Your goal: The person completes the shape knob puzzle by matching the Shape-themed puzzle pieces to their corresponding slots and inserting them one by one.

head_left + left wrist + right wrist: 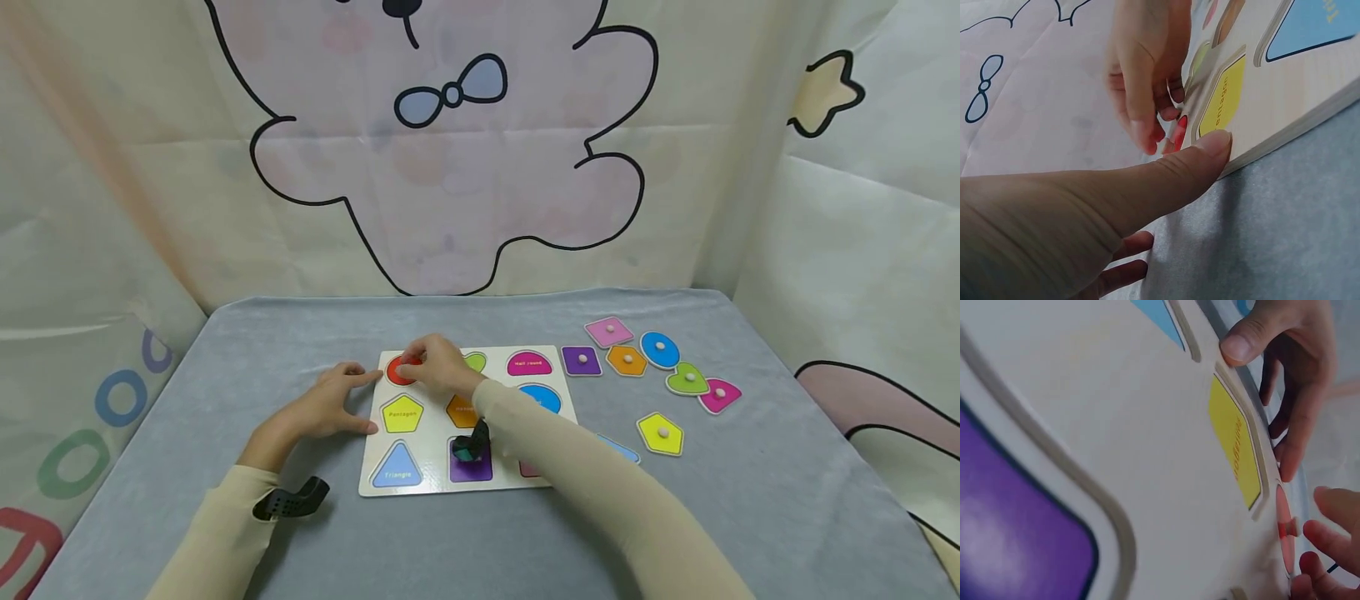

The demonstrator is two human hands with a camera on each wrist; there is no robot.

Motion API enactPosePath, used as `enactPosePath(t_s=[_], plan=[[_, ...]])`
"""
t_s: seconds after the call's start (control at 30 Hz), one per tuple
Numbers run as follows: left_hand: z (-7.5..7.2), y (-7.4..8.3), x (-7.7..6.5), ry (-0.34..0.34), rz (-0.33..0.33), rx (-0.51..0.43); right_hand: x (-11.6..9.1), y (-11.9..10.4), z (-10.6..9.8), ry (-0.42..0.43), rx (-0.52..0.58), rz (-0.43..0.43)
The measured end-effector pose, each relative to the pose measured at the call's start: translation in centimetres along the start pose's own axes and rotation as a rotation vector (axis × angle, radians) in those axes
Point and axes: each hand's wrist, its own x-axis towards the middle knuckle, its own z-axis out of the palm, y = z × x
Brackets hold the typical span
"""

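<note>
A white shape puzzle board [442, 477] lies on the table with printed, coloured recesses. At its far left corner, a red knobbed puzzle piece [1284, 515] lies in its recess. My right hand [442, 367] reaches over the board to it; in the right wrist view the fingertips are loosely bent beside the small knob [1295, 526], with a slim gap. My left hand [327, 402] rests along the board's left edge, thumb at the rim near the yellow pentagon recess [1225, 100], the other fingers extended by the far corner. My right forearm hides part of the board's right side.
Right of the board lie several knobbed pieces: a purple square [573, 365], pink diamond [600, 327], orange hexagon [618, 367], blue circle [654, 343], green heart [682, 385], magenta piece [723, 400] and yellow pentagon [669, 446]. A blue piece [622, 447] is partly behind the sleeve.
</note>
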Motion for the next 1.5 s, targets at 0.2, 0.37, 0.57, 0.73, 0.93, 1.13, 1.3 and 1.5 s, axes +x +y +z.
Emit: enactPosePath(t_s=[0.2,0.37,0.57,0.73,0.93,1.13,1.3,1.5], plan=[[0.2,-0.1,0.1,-0.003,-0.010,0.008,-0.5,0.9,-1.6,-0.024,0.048,-0.086],[0.3,0.0,0.1,0.000,-0.020,-0.001,-1.4,1.2,-3.7,-0.022,0.023,-0.119],[0.3,0.1,0.1,0.010,-0.025,-0.005,-2.5,1.7,-6.0,-0.036,-0.001,-0.152],[0.3,0.2,0.0,0.018,-0.023,0.002,-3.6,2.4,-7.4,-0.045,-0.031,-0.181],[0.3,0.2,0.0,0.017,-0.013,0.002,-4.9,3.5,-8.9,-0.032,-0.051,-0.203],[0.2,0.1,0.0,0.019,-0.005,0.005,-5.9,4.7,-10.3,-0.025,-0.043,-0.183],[0.2,0.1,0.1,0.020,-0.017,-0.004,-6.9,6.0,-11.5,-0.005,-0.042,-0.192],[0.3,0.1,0.0,0.008,-0.026,-0.021,-8.5,8.4,-12.5,0.024,-0.061,-0.174]])
